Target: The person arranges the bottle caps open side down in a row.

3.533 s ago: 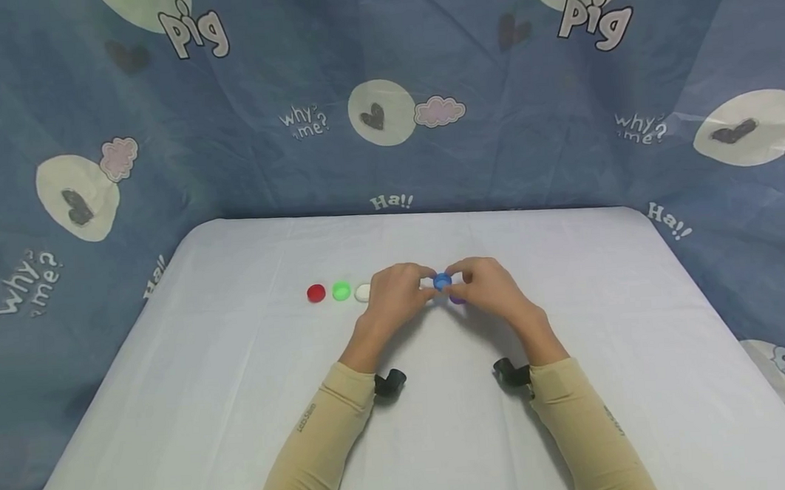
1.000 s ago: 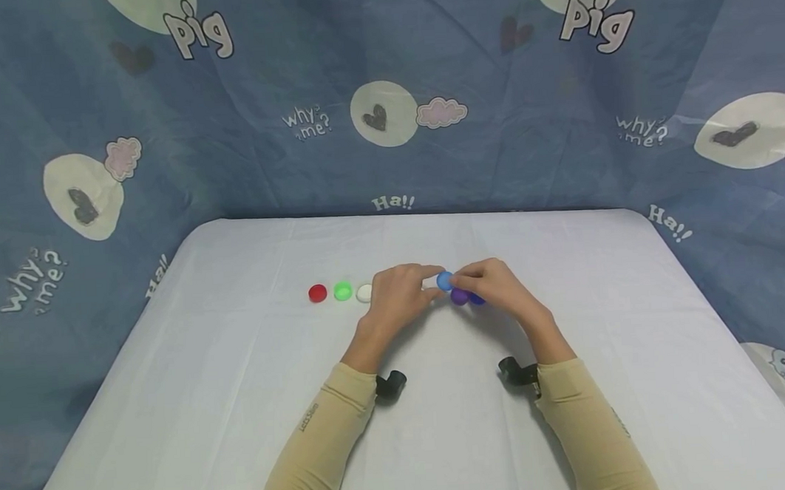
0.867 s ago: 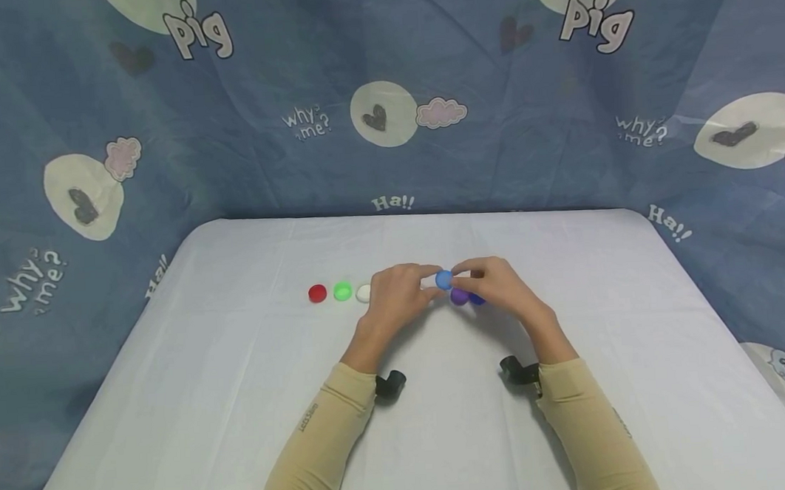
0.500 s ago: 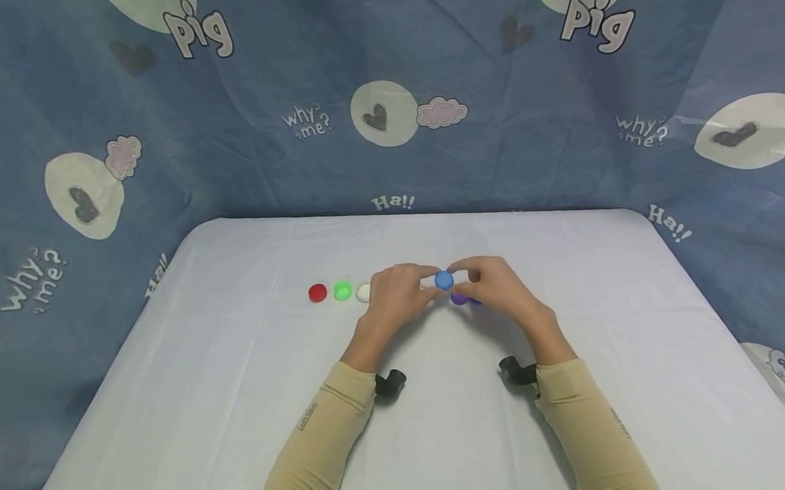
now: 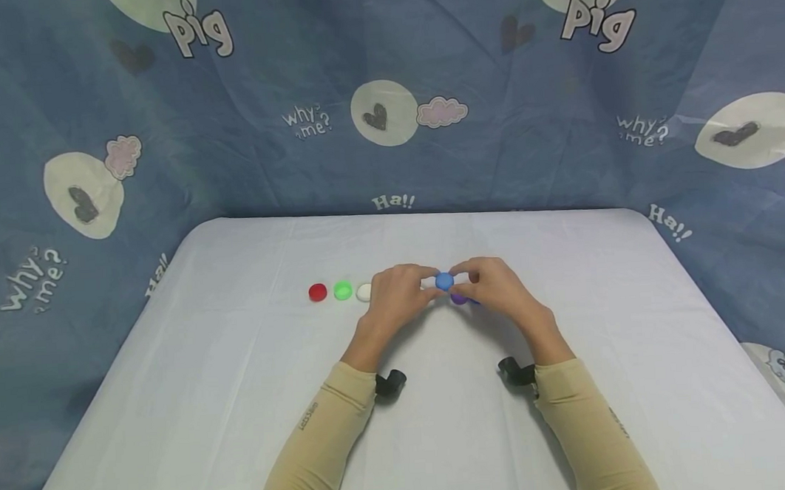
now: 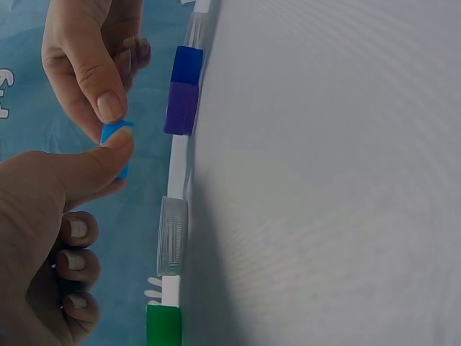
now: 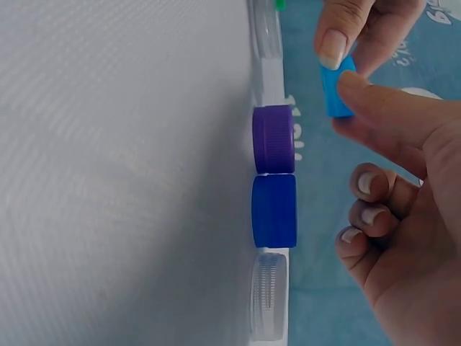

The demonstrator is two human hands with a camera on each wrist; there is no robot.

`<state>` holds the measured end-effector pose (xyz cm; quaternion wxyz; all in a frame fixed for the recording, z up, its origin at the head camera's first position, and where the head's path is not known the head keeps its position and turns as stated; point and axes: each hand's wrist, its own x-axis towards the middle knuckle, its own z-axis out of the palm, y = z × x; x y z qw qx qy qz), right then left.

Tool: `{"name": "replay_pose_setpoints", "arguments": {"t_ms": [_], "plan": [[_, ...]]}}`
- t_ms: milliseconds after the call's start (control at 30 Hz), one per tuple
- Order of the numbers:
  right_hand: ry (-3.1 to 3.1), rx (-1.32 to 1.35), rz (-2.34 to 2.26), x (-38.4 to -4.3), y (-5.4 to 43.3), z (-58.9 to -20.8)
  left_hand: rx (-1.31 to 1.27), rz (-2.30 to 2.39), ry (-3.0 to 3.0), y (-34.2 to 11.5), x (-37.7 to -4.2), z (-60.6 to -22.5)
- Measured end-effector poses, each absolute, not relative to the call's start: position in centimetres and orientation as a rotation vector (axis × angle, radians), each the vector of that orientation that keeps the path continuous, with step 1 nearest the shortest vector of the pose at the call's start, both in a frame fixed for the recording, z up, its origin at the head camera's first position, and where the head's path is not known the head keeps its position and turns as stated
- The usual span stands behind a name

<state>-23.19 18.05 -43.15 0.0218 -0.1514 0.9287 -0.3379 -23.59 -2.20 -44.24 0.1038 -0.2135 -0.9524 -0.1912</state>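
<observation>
A light blue bottle cap [image 5: 444, 281] is held up off the white table between both hands. My left hand [image 5: 398, 298] pinches it by thumb and forefinger from the left. From the right, my right hand [image 5: 495, 288] pinches its other side the same way. In the right wrist view the light blue cap [image 7: 338, 97] is seen edge-on, partly covered by the thumbs. Just below the hands stand a purple cap [image 7: 275, 139] and a dark blue cap [image 7: 274, 210], side by side. The head view shows only part of the purple cap [image 5: 459, 299].
Left of the hands, a red cap [image 5: 318, 292], a green cap [image 5: 343, 290] and a pale cap [image 5: 364, 292] lie in a row on the white table [image 5: 442, 435]. Beyond the dark blue cap stands a clear ribbed cap [image 7: 269, 295]. Patterned blue cloth [image 5: 389, 171] hangs behind.
A second ago the right fingertips were bunched at the cap's edge; now thumb and forefinger spread around its right side. The right hand covers more of the dark blue cap. The left hand stays.
</observation>
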Motion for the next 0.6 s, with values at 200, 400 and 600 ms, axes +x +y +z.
{"name": "replay_pose_setpoints", "arguments": {"t_ms": [200, 400, 600], "plan": [[2.868, -0.468, -1.043, -23.13, 18.00, -43.09, -0.627, -0.552, -2.826, -2.20, -23.65, -44.38], [2.875, -0.470, -0.981, -23.26, 17.87, -43.30, -0.636, -0.522, -2.850, -2.17, -23.73, -44.55], [2.875, -0.473, -0.942, -23.31, 17.74, -43.49, -0.647, -0.531, -2.871, -2.17, -23.68, -44.64]]}}
